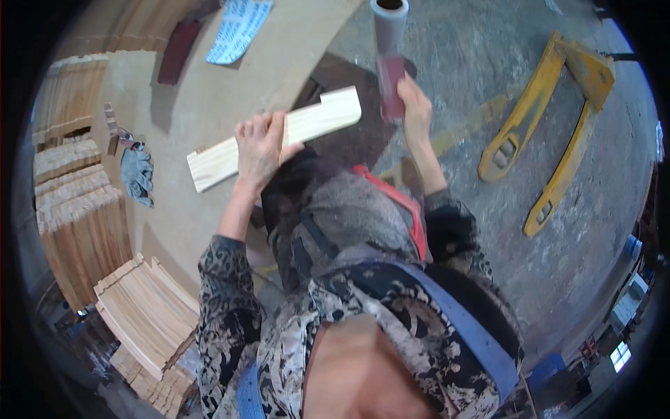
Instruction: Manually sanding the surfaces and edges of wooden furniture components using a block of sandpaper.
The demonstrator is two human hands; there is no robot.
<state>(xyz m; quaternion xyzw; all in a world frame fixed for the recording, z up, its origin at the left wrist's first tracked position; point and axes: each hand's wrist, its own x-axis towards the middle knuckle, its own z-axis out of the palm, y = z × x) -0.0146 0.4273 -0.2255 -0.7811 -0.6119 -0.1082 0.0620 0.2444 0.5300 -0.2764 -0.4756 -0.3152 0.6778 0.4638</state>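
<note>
My left hand (258,148) is closed over a pale wooden piece (314,122), with a notch and a rounded corner at its right end. The piece lies slantwise at the edge of the work table (279,42). Off to the right, my right hand (417,112) grips a flat reddish piece (393,87), which looks like sandpaper. Its far end overlaps a whitish roll of film (391,31) in view, and I cannot tell whether the two touch. The right fingertips are partly hidden.
On the table are a dark red strip (180,52), a written paper sheet (239,31) and a grey glove (137,174). Stacked wooden pieces (77,202) line the left, with more slats (143,307) nearer. A yellow pallet jack (523,105) stands on the floor at right.
</note>
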